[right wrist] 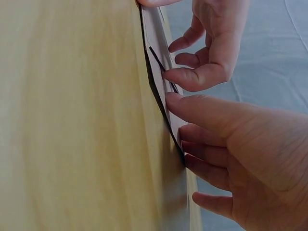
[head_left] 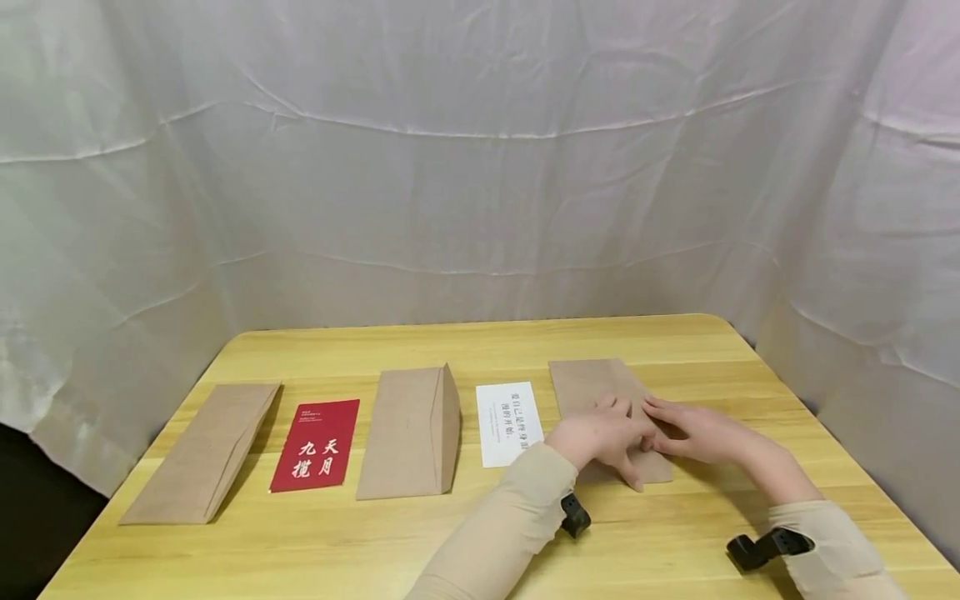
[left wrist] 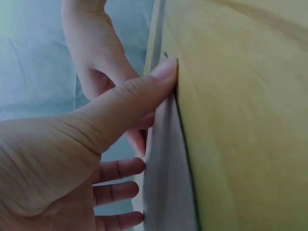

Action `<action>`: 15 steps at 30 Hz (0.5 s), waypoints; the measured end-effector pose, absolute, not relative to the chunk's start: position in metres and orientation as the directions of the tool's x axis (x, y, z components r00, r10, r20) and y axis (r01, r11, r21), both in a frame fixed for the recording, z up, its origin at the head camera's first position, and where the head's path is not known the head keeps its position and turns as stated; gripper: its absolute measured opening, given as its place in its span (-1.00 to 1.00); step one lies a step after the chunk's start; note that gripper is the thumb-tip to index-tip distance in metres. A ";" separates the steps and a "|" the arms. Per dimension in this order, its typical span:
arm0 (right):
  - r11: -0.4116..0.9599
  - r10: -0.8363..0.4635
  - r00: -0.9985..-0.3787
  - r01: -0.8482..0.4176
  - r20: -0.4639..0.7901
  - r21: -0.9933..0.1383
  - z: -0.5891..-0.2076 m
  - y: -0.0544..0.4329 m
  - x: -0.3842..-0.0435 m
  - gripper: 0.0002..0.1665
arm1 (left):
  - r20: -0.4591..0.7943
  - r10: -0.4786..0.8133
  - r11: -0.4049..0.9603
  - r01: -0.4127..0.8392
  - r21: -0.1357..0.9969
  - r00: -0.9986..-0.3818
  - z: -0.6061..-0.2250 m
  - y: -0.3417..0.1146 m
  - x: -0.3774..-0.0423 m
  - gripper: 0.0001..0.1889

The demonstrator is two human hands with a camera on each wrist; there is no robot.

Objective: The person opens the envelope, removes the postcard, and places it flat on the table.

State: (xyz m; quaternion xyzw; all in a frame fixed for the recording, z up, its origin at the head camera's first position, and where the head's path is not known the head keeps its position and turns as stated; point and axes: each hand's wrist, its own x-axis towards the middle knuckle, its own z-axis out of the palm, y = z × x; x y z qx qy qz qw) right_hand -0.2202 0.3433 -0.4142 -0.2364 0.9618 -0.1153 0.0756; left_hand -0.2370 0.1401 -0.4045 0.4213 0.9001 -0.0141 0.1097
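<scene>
A brown paper envelope [head_left: 592, 379] lies flat on the right of the table, with both hands over it. My left hand [head_left: 603, 435] rests on its middle and lower part, fingers spread. In the left wrist view the left thumb [left wrist: 161, 74] presses along the paper's near edge. From the right side my right hand [head_left: 701, 432] touches the envelope with its fingertips, thumb apart from the forefinger. A dark slit shows in the envelope [right wrist: 156, 29] in the right wrist view, close to the left fingertips and the right thumb. The hands partly cover the envelope.
Left of the hands lies a white card [head_left: 498, 425] with printed writing. Further left are a brown envelope [head_left: 401, 433] with its flap raised, a red card [head_left: 315, 446] and another brown envelope [head_left: 198, 454]. Light curtains [head_left: 480, 167] surround the wooden table [head_left: 300, 550].
</scene>
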 end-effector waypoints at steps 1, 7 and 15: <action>0.862 -0.471 -0.877 -0.437 -0.092 -0.256 -0.414 0.344 -0.220 -0.17 | -0.206 0.758 0.641 0.765 0.066 -0.618 -0.405 0.140 -0.237 -0.51; 0.861 -0.473 -0.876 -0.438 -0.090 -0.258 -0.415 0.344 -0.220 -0.18 | -0.199 0.757 0.645 0.760 0.075 -0.622 -0.408 0.140 -0.236 -0.52; 0.862 -0.467 -0.879 -0.431 -0.091 -0.267 -0.416 0.345 -0.221 -0.14 | -0.171 0.765 0.638 0.767 0.070 -0.621 -0.407 0.142 -0.237 -0.54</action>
